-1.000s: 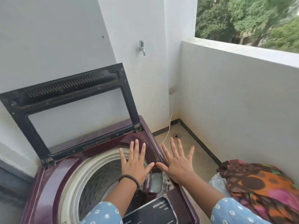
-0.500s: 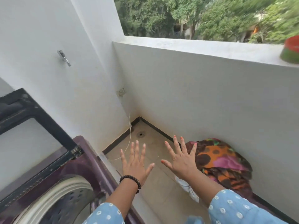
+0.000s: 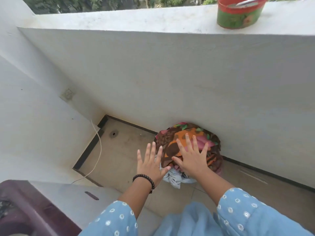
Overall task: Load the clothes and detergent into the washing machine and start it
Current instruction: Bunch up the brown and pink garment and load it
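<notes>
A pile of clothes [image 3: 172,139], topped by an orange, brown and pink patterned cloth, lies on the floor against the balcony wall. A pale blue-grey garment [image 3: 173,178] sticks out at its front. My right hand [image 3: 191,159] is stretched out above the pile with fingers spread, holding nothing. My left hand [image 3: 150,165], with a dark bead bracelet on the wrist, is open just left of the pile. The maroon corner of the washing machine [image 3: 29,212] shows at the bottom left; its drum is out of view.
A red and green tub [image 3: 238,14] stands on the parapet ledge at the top right. A white cord [image 3: 98,150] runs down the left wall to the floor. A floor drain [image 3: 113,134] sits in the corner. Tan floor tiles lie between machine and pile.
The view has swung right, away from the washing machine and down to the clothes pile. Both open hands have moved with it and are now over the pile.
</notes>
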